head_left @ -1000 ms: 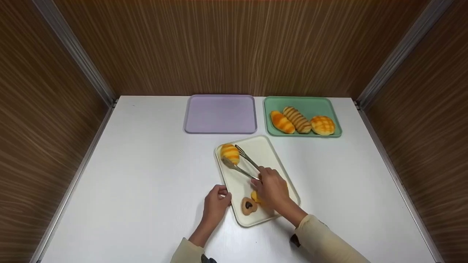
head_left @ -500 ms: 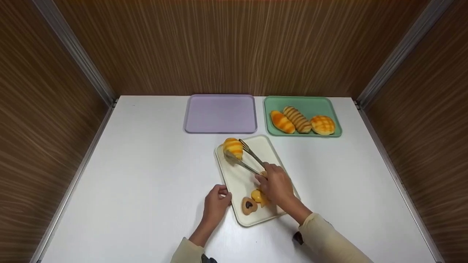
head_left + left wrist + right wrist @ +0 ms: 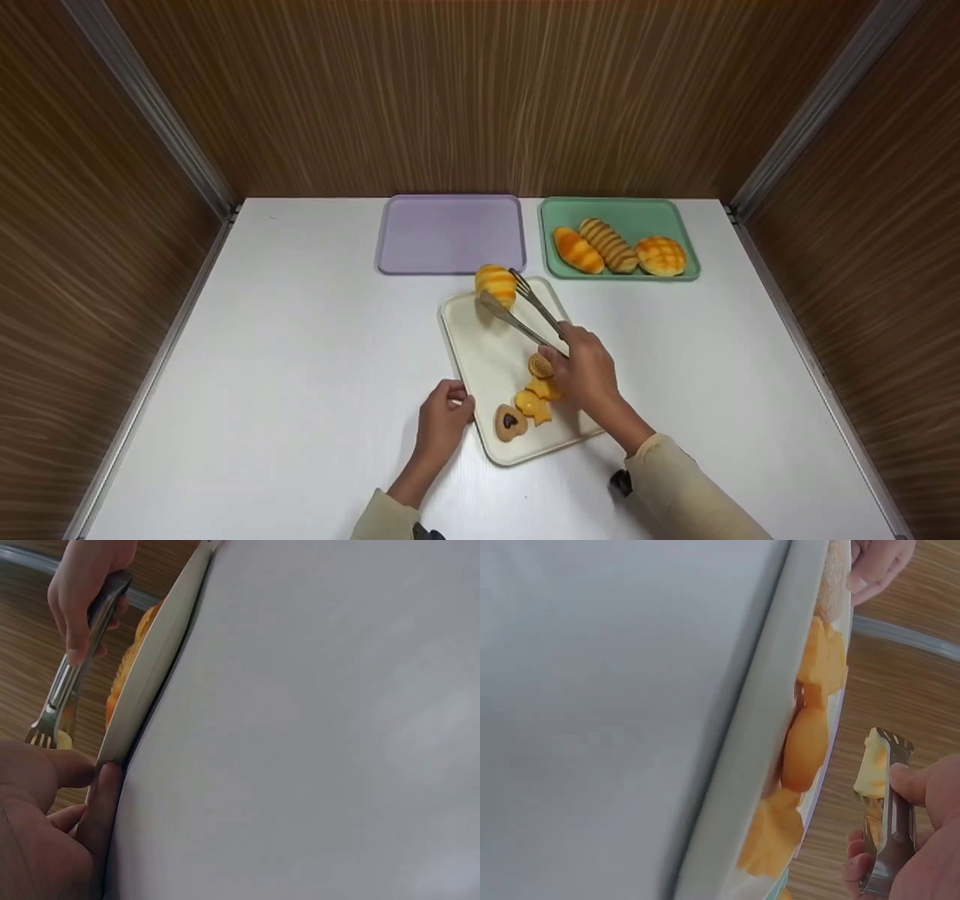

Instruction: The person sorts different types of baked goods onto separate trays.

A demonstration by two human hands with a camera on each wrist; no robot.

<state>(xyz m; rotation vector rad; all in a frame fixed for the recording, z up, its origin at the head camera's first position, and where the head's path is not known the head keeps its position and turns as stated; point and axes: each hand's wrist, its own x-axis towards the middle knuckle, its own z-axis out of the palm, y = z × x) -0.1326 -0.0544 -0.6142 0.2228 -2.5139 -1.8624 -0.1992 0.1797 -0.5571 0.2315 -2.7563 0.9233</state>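
My right hand grips metal tongs, whose tips hold a yellow, orange-striped bread roll. The roll is over the far end of the cream tray, near the purple tray. In the right wrist view the tongs squeeze a pale part of the roll. My left hand pinches the cream tray's left rim; the left wrist view shows thumb and finger at the edge. On that tray lie a heart-shaped cookie, fish-shaped yellow pieces and a round brown piece.
Behind the cream tray lies a purple tray with nothing on it. To its right, a green tray bears a striped long bread, an orange bread and a round grid-marked bun. Wood-grain walls enclose the table.
The right hand has moved up and to the right, and the tongs have lifted the striped roll from the tray's far-left corner toward the purple tray. The left hand stays at the rim.
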